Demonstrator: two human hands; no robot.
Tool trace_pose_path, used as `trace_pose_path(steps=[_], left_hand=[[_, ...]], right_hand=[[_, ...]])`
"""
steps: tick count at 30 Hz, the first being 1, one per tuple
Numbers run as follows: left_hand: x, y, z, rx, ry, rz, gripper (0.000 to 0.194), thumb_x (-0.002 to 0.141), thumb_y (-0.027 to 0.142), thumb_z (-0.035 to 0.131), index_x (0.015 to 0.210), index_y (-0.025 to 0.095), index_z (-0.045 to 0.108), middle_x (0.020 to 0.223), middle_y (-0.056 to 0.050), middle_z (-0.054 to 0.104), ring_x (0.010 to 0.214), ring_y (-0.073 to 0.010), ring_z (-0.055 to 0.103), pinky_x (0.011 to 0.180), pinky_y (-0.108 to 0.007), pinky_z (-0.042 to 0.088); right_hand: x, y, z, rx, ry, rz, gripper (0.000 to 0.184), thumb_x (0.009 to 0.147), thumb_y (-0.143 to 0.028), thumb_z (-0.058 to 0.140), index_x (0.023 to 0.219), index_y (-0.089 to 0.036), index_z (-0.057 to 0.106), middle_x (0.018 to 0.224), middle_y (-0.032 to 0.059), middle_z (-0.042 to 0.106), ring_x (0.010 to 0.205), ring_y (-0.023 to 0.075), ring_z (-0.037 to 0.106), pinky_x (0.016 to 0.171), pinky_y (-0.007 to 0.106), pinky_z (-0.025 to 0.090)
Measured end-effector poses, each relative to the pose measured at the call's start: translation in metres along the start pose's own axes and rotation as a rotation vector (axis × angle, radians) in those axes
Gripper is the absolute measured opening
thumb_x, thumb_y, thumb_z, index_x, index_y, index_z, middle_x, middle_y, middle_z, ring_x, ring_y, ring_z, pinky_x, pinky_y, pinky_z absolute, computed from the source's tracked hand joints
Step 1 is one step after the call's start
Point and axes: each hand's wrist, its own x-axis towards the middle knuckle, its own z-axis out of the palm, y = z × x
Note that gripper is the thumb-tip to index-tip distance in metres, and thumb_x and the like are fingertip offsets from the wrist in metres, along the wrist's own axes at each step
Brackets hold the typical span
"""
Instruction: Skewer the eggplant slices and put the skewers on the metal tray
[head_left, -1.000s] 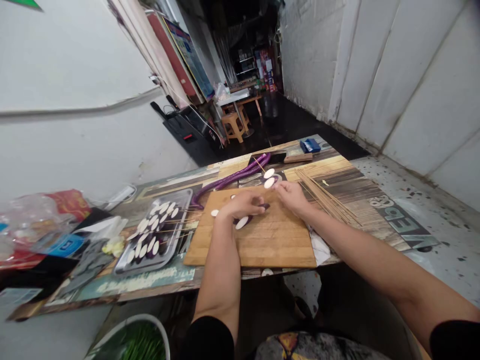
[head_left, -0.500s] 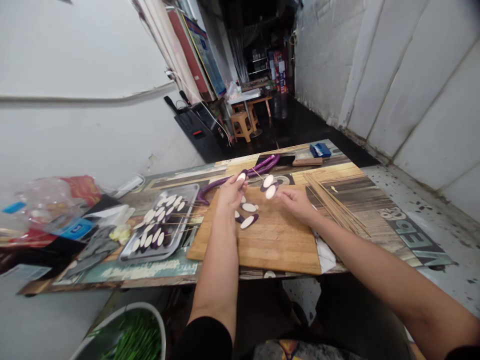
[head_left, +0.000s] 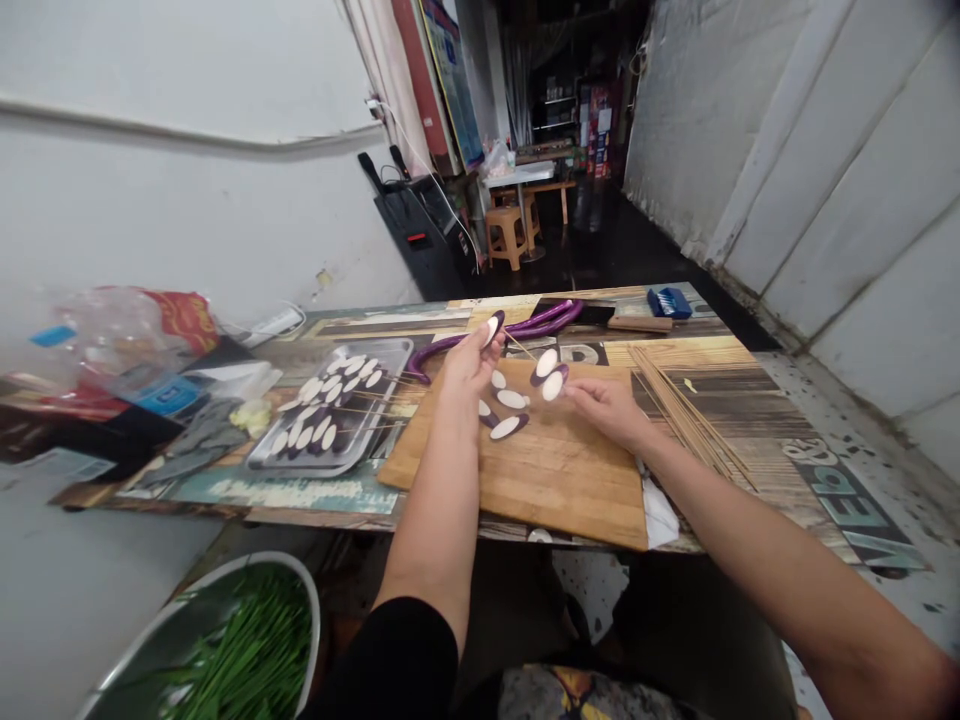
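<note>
My left hand (head_left: pixel 474 358) is closed on an oval eggplant slice (head_left: pixel 493 328), white with a purple rim, held above the board's far left side. My right hand (head_left: pixel 604 405) pinches a bamboo skewer (head_left: pixel 519 345) that carries two eggplant slices (head_left: pixel 552 386); its thin tip points up and left toward the slice in my left hand. Skewer tip and slice look apart. Beneath my hands, several loose eggplant slices (head_left: pixel 510 427) lie on the wooden cutting board (head_left: pixel 559 490). Behind it are long whole purple eggplants (head_left: pixel 544 320).
A metal tray (head_left: pixel 349 462) at left holds several skewers of eggplant slices. Bamboo skewers (head_left: pixel 686 415) lie right of the board. A knife (head_left: pixel 639 323) and a blue box (head_left: pixel 669 302) sit at the back. A bowl of green vegetables (head_left: pixel 247 640) stands below the table's left front.
The camera view has shifted and tilted. My left hand has raised and turned its eggplant slice a little. My right hand still holds the skewer with two slices.
</note>
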Motion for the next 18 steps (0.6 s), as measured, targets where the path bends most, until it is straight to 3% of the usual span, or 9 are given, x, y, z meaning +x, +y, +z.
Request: trace_pose_path(steps=[18], left_hand=[[-0.0058,0.0044,0.0041,0.055,-0.007,0.019,0.009,0.084,0.005,0.054,0.076,0.007,0.060,0.063,-0.005,0.063,0.043,-0.0012,0.050,0.037,-0.006,0.037]], right_hand=[[-0.0002,0.0052,-0.0026,-0.036,-0.010,0.036,0.038,0.083,-0.045,0.050,0.093,-0.014,0.069,0.078,0.0037,0.064,0.071,0.0189,0.056,0.064,0.028,0.043]])
